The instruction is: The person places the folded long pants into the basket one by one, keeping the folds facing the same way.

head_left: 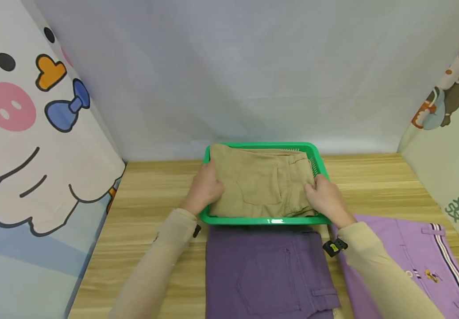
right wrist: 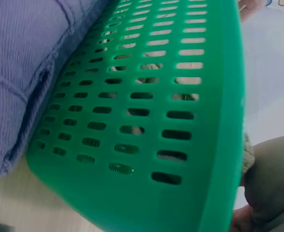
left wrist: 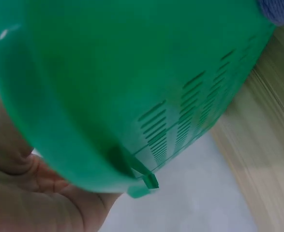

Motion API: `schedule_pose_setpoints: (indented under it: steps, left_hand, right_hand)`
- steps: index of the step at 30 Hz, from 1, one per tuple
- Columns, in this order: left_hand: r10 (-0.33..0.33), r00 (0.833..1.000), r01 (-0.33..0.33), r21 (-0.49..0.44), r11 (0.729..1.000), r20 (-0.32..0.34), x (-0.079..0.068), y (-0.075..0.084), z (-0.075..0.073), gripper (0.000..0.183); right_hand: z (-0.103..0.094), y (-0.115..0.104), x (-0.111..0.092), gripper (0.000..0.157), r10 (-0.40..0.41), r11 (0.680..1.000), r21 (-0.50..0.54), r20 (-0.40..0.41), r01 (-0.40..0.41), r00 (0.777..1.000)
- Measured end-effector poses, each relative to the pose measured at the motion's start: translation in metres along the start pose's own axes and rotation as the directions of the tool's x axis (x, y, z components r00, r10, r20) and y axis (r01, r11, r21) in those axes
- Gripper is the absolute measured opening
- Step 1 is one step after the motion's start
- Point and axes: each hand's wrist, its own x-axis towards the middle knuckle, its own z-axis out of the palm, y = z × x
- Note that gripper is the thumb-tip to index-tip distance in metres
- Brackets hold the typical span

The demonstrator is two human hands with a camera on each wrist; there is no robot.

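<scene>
Folded tan trousers (head_left: 259, 181) lie in a green plastic basket (head_left: 237, 220), with a back pocket facing up. At the left end, my left hand (head_left: 205, 188) grips the edge of the trousers inside the rim. My right hand (head_left: 326, 198) pinches them at the waistband end. From the left wrist, the left hand (left wrist: 40, 193) shows beyond the basket rim, its fingertips hidden. In the right wrist view a bit of tan cloth (right wrist: 248, 154) sticks out past the rim beside the right hand (right wrist: 272, 179).
Folded dark purple trousers (head_left: 269, 274) lie in front of the basket, close against its near wall. To the right, lilac trousers (head_left: 396, 252) with a striped waistband are spread on the wooden table (head_left: 153, 190). A pale curtain (head_left: 229, 79) hangs behind.
</scene>
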Motion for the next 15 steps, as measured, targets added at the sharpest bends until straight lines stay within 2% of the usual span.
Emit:
schedule_pose_setpoints:
  steps: [3, 8, 10, 15]
  left_hand:
    - [-0.014, 1.000, 0.013, 0.056, 0.998, 0.005, 0.001, 0.003, 0.003, 0.077]
    - [-0.053, 0.997, 0.045, 0.151, 0.988, 0.053, 0.004, 0.011, 0.007, 0.075]
    - [-0.050, 0.996, 0.036, 0.188, 0.982, 0.067, 0.005, 0.014, 0.008, 0.071]
    - [-0.028, 0.997, 0.008, 0.279, 0.960, 0.067, 0.009, 0.015, 0.011, 0.063]
  right_hand:
    - [0.000, 0.000, 0.001, 0.054, 0.008, 1.000, -0.025, -0.001, -0.008, 1.000]
    - [-0.002, 0.001, -0.002, 0.056, 0.013, 0.998, -0.053, -0.012, -0.013, 1.000]
    - [-0.002, 0.000, -0.003, 0.053, 0.005, 0.998, -0.064, -0.032, -0.007, 0.999]
    - [-0.001, -0.004, -0.003, 0.028, -0.029, 0.994, -0.110, -0.072, 0.021, 0.997]
